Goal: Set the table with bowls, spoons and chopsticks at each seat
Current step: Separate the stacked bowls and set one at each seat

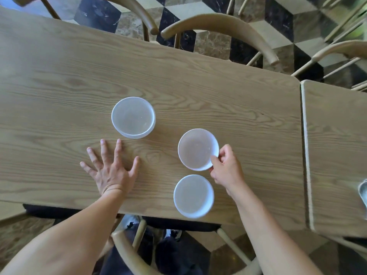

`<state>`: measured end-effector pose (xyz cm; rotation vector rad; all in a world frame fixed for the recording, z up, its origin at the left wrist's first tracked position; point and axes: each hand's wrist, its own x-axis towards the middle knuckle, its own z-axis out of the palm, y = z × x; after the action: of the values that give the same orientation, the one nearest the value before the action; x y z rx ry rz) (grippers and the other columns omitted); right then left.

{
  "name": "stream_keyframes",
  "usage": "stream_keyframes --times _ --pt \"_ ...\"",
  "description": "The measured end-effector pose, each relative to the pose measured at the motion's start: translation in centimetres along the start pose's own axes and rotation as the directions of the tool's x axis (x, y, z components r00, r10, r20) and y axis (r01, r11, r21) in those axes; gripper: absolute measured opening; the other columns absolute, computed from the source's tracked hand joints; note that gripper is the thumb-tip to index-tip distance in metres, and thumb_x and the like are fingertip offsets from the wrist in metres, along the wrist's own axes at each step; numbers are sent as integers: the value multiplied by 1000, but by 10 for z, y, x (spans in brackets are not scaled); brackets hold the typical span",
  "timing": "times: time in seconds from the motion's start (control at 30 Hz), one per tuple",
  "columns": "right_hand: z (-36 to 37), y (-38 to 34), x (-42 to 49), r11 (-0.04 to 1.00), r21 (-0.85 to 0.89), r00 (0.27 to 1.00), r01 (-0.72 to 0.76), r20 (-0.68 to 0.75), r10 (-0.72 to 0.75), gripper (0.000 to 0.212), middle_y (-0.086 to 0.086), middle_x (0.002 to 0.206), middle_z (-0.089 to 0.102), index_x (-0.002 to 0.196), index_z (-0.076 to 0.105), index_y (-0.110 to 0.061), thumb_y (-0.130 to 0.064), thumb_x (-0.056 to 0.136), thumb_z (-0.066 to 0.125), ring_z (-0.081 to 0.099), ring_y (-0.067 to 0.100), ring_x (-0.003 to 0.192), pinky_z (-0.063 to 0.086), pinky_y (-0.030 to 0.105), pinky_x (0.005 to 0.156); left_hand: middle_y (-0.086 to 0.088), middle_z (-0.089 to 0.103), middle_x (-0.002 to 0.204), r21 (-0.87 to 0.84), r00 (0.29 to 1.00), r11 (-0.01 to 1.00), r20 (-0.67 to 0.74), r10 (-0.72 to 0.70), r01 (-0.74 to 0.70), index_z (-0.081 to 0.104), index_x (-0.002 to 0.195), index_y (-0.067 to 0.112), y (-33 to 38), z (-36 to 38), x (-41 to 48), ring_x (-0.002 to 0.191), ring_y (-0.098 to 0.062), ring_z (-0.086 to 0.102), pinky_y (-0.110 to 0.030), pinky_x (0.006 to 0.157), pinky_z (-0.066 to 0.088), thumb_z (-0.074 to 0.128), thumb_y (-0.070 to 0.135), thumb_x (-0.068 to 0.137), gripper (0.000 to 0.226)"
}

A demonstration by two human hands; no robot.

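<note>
We look down on a long, pale wooden table with strong grain (198,86). Three round white translucent plastic bowls stand upright on it, all empty. The far-left bowl (133,117) sits alone toward the middle of the tabletop. The middle bowl (197,149) stands to its right and a little nearer to us, and the near bowl (193,195) lies just beside the middle one, close to the table's near edge; the two rims look close, yet we cannot tell whether they touch.

Our right hand (226,169) grips the middle bowl at its right rim: the thumb hooks over the lip while the curled fingers (225,153) press the outer wall. Our left hand (111,171) lies flat on the wood, palm down, fingers spread wide and holding nothing, just below the far-left bowl without touching it.

A second wooden table (337,155) of the same pale colour butts against the right end, and a small metallic object (363,192) peeks in at its right edge, too cropped to identify. Curved-back wooden chairs (218,22) stand along the far side on a chequered marble floor (278,16), and another curved wooden chair (127,253) stands under our arms.
</note>
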<state>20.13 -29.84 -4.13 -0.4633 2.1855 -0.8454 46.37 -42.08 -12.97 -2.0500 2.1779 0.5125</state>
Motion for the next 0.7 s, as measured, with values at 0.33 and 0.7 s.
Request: stream_keyframes --times 0.33,0.7 --pt "5 13 15 997 44 997 -71 18 70 34 1 65 39 71 30 -28 -8 92 47 37 11 33 24 19 36 2 -3 167 14 1000 1000 4 -9 9 14 154 44 3 -1 1 150 -33 -17 -62 117 -11 40 75 84 81" --pt "7 -38 101 990 116 997 -76 -8 77 25 5 65 35 81 26 -20 -3 93 40 32 15 40 20 21 37 2 -7 167 65 999 998 23 -25 23 10 154 44 1 3 4 150 -33 -19 -61 117 -12 24 81 78 86"
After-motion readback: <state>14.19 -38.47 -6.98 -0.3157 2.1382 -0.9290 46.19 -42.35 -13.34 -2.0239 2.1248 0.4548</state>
